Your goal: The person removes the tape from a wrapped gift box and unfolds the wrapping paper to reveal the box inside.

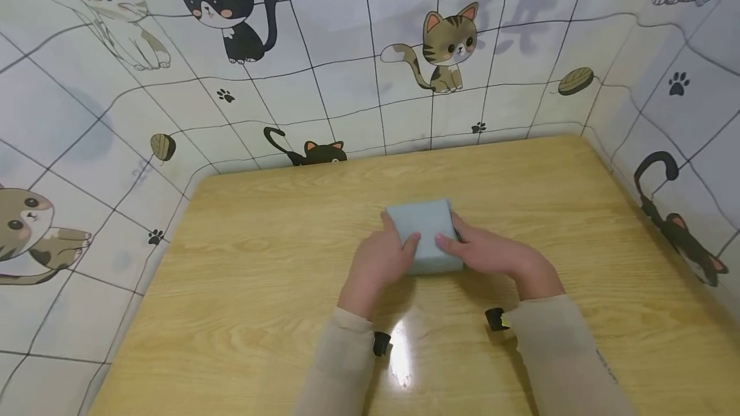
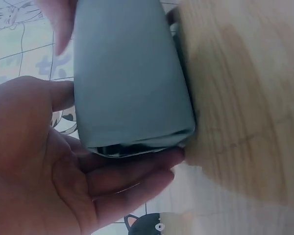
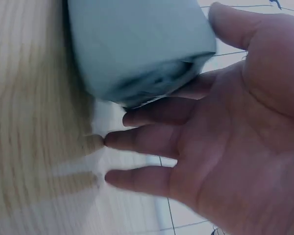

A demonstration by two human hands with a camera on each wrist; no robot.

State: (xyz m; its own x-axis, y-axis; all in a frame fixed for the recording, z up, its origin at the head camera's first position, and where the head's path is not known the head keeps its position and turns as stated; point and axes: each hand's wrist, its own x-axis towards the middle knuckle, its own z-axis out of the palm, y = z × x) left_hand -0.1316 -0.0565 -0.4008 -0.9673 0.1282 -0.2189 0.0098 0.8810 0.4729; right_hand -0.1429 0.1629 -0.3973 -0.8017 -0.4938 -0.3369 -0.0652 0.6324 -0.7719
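Note:
A pale blue-grey box-shaped packet (image 1: 424, 236) stands out in the middle of the tabletop, close over the wood. My left hand (image 1: 381, 259) grips its left side, thumb on top and fingers along the side. From the other side my right hand (image 1: 491, 249) holds it the same way, its thumb pointing inward. The left wrist view shows the packet (image 2: 130, 83) with a folded, slightly gaping end against the fingers. A similar dark, creased opening appears on the packet (image 3: 142, 49) in the right wrist view, where the lower fingers of the right hand (image 3: 210, 132) spread toward the wood.
The wood-grain table (image 1: 260, 275) ends at a back edge below a wall covering (image 1: 347, 31) printed with cats and grid lines. More of this covering rises at left and right. Small black devices (image 1: 381, 343) sit at both sleeve cuffs.

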